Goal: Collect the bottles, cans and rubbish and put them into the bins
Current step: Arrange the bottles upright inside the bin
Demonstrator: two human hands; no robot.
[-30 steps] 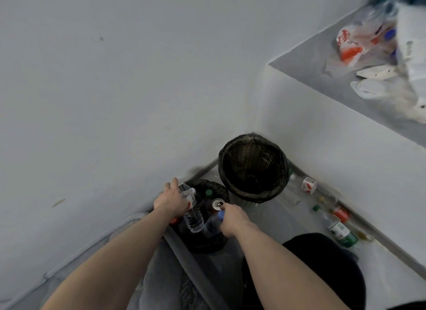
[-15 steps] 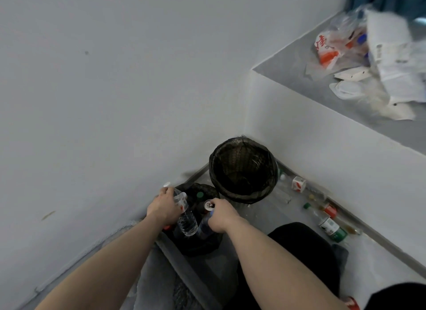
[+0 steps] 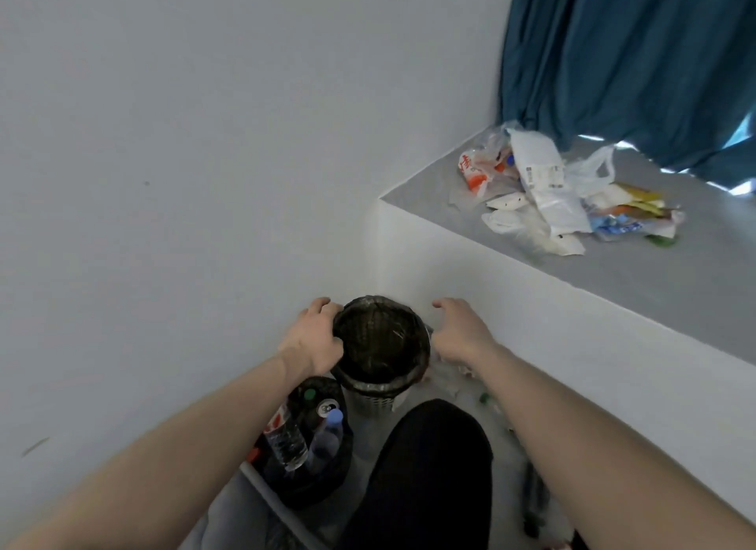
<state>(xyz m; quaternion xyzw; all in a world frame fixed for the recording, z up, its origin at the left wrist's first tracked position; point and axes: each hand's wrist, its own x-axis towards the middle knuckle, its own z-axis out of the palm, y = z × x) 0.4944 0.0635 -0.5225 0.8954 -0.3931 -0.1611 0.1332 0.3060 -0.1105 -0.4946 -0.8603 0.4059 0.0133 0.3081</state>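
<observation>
A mesh bin point(image 3: 376, 398) lined with a black bag stands in the corner, and nothing shows inside it. My left hand point(image 3: 313, 336) grips its left rim, thumb over the edge. My right hand point(image 3: 462, 332) hovers just beside its right rim with fingers loosely spread, holding nothing. Closer to me, a second black-bagged bin point(image 3: 311, 484) holds a clear water bottle point(image 3: 286, 439), a blue-capped bottle point(image 3: 327, 435), a can point(image 3: 325, 408) and a green-capped bottle point(image 3: 309, 394).
A pile of plastic bags and wrappers point(image 3: 552, 193) lies on the grey ledge point(image 3: 654, 287) at right, below a blue curtain point(image 3: 634, 58). Small litter, including a green cap point(image 3: 484, 396), is on the floor under my right arm. My black-clad knee point(image 3: 425, 467) is in front.
Both hands have let go of the bottles, which now stand in the near bin. They moved forward to the mesh bin, and the left hand took hold of its rim.
</observation>
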